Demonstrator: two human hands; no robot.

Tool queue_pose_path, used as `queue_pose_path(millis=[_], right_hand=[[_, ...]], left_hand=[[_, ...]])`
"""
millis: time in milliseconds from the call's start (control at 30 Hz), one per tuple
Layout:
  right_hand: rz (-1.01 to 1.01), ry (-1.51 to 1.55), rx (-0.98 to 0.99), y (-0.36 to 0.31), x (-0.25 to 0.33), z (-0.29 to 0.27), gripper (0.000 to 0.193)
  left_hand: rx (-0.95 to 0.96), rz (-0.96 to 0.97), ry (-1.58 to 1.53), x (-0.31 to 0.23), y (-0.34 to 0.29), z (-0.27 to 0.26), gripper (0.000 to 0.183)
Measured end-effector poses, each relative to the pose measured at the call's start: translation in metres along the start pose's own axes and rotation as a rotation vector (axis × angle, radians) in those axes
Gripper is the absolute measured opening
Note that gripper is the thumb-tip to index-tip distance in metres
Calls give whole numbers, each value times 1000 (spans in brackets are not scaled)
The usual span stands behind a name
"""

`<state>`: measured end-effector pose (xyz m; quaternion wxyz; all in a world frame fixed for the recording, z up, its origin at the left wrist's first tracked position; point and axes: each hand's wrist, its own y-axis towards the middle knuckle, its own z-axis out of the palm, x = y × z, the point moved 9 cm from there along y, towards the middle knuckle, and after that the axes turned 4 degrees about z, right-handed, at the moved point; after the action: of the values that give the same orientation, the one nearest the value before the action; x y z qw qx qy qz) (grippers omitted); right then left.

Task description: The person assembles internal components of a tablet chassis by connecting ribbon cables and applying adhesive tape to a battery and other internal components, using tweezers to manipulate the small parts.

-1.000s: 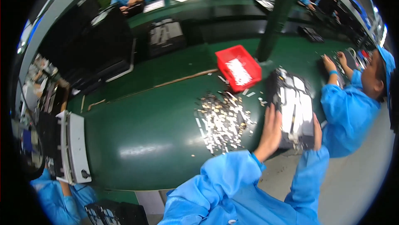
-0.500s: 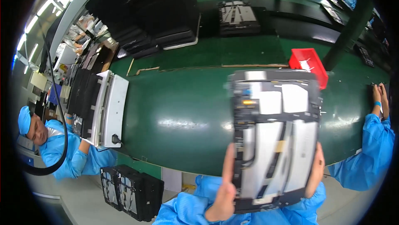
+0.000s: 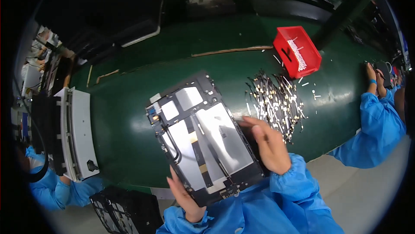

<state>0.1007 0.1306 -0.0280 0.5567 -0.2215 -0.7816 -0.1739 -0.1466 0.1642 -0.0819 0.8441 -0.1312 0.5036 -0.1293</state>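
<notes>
- Flat device [image 3: 207, 136], black-framed with silver panels, is lying at an angle between both hands, over the near edge of the green table [image 3: 123, 147].
- Strip pile [image 3: 279, 104], black and pale, is spreading on the table to the device's right.
- Red bin [image 3: 310, 54] is standing beyond the pile, holding white strips [image 3: 298, 56].
- Right hand [image 3: 273, 149] is keeping its grip open beside the device's right edge; contact is unclear.
- Left hand [image 3: 186, 199] is bordering the lower left edge; its grip is partly hiding, closure unclear.
</notes>
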Motion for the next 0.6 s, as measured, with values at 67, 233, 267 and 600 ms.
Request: queue_pose_path(millis=[67,233,267,600], right_hand=[[327,-212,13,-4,-9,-30,21],[245,-704,-75,8,-20,-76,13],[228,-775,-30,11,-28,-73,14],[288,-309,51,12,-43,-88,11]], left_hand=[[-33,-18,-31,4,0,-1,58],[-114,1,-50,8,-1,-2,58],[-111,13,-31,6,0,-3,58],[139,210,119,-31,1,24,55]])
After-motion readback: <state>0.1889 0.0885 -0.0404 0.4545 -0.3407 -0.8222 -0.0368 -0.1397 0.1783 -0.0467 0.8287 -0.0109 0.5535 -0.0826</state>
